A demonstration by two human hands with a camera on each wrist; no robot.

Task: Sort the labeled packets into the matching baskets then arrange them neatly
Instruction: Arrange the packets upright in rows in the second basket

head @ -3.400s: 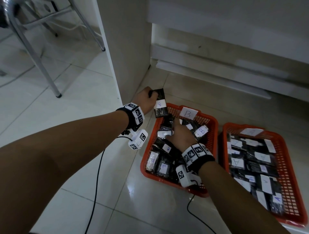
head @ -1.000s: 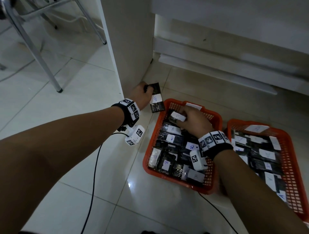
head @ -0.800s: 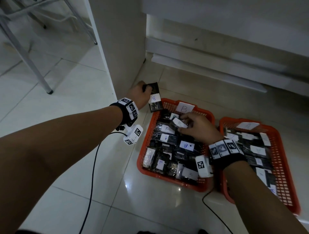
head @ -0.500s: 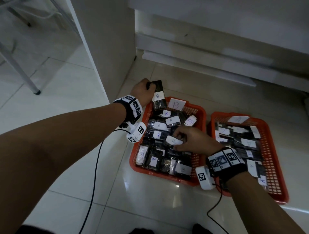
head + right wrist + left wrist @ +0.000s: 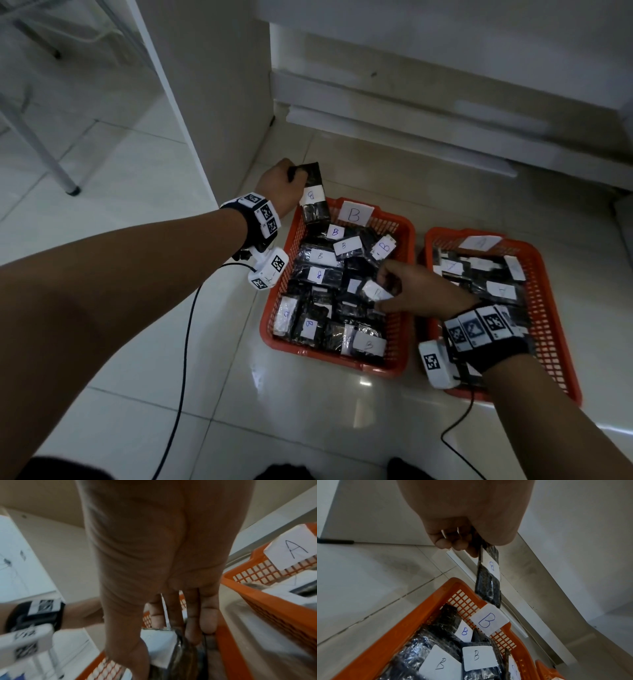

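Observation:
Two orange baskets sit side by side on the floor. The left basket (image 5: 406, 240) carries a B tag (image 5: 354, 214) and holds several black packets with white B labels. The right basket (image 5: 544, 308) carries an A tag (image 5: 479, 242) and packets marked A. My left hand (image 5: 279, 181) grips the top of a black B packet (image 5: 313, 197) that hangs over the far left corner of the B basket (image 5: 426, 616). My right hand (image 5: 411, 291) is low inside the B basket and pinches a packet with a white label (image 5: 375, 291). In the right wrist view the fingers (image 5: 207, 614) press down among packets, blurred.
A white cabinet panel (image 5: 205, 96) stands just left of and behind the B basket. A low white ledge (image 5: 411, 130) runs along the wall behind both baskets. A metal chair leg (image 5: 61, 171) stands at far left. Black wrist cables (image 5: 185, 342) trail over the tiled floor.
My right hand drew back from the far end of the B basket toward its middle, carrying a labelled packet. The left hand kept hold of its hanging B packet, hardly moving.

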